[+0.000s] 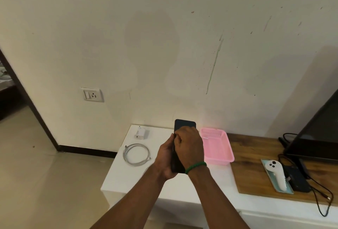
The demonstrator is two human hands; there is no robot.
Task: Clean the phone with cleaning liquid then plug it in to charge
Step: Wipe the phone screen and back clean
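White plastic, a square wall socket with a switch [93, 95] is sitting in the cream wall at the far left. Right of it and lower, on the white tabletop [128, 183], a white boxy charger adapter [140, 133] is lying near the wall, and a coiled white cable [136, 154] is lying in front of it, apart from it. Next, the left hand [165, 157] is gripping the lower left edge of a black rectangular phone [184, 125], which is standing upright in the air above the tabletop, its top end showing above both hands. The right hand [190, 144], wearing a green braided wristband [195, 167], is covering the phone's face with fingers curling onto its left edge; whether anything is lying under the palm is hidden. Just beside it a pink plastic mesh basket [217, 148] is resting on the tabletop. Farther right, a brown wooden board [256, 155] is carrying a white handheld controller [275, 172], and a black flat screen [320, 128] is leaning at the edge.
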